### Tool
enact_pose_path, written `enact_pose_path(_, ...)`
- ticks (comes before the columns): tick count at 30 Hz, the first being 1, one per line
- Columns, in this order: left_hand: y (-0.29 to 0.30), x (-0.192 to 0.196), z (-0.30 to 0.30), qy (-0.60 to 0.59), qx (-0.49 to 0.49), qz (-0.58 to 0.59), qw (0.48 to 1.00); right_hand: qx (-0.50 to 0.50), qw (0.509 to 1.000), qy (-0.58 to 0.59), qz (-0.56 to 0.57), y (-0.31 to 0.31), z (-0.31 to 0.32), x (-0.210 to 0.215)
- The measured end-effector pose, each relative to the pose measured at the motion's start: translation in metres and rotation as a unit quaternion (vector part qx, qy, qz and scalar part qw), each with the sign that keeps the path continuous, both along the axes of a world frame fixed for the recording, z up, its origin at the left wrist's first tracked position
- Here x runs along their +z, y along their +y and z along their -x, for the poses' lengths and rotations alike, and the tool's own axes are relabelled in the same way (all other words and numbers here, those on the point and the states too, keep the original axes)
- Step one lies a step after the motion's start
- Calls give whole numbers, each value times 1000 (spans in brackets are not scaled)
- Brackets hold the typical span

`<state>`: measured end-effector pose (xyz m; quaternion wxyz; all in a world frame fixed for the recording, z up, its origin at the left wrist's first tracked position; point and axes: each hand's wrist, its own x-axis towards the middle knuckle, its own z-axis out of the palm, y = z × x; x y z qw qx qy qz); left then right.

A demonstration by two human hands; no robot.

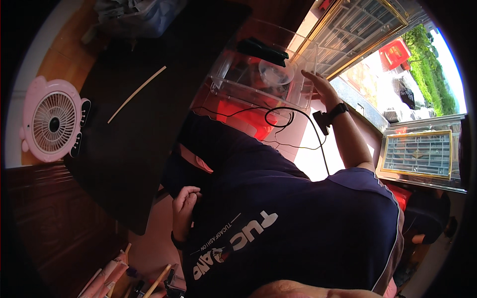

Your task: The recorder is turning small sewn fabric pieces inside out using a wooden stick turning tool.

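Observation:
At the right end of a clear plastic box (238,87), my right hand (322,88) has its thumb and fingers about the box's corner. Inside the box lie a dark, folded-looking bundle (262,51) and a pale round piece (276,72). A black cable (271,118) loops in front of the box, and a small black device (323,120) sits at my right wrist. My left hand (185,202) is low beside my dark shirt, its fingers curled in with nothing visible in them. A thin pale strip (136,95) lies on the dark table (119,164), apart from both hands.
A pink fan (53,121) stands at the table's left edge, and a greyish plastic bag (139,17) at its far end. Something red (243,115) is under the box. To the right are a barred window (418,155) and another person's dark clothing (428,213).

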<state>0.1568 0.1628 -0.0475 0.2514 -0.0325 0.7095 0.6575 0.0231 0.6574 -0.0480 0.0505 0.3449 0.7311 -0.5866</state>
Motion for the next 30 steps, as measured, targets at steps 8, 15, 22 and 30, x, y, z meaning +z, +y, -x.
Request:
enact_pose_path(8,1,3,4,-15,2,-4,1000,33,998,-18,41,7,4,-7)
enact_pose_path(15,24,20,54,53,-84,7,995,65,997,-6,41,15,5,-18)
enact_pose_path(22,101,21,138,50,-144,21,988,44,997,31,49,14,7,-32)
enact_pose_path(30,171,-15,202,13,-75,-40,996,-12,997,67,27,4,1,-52)
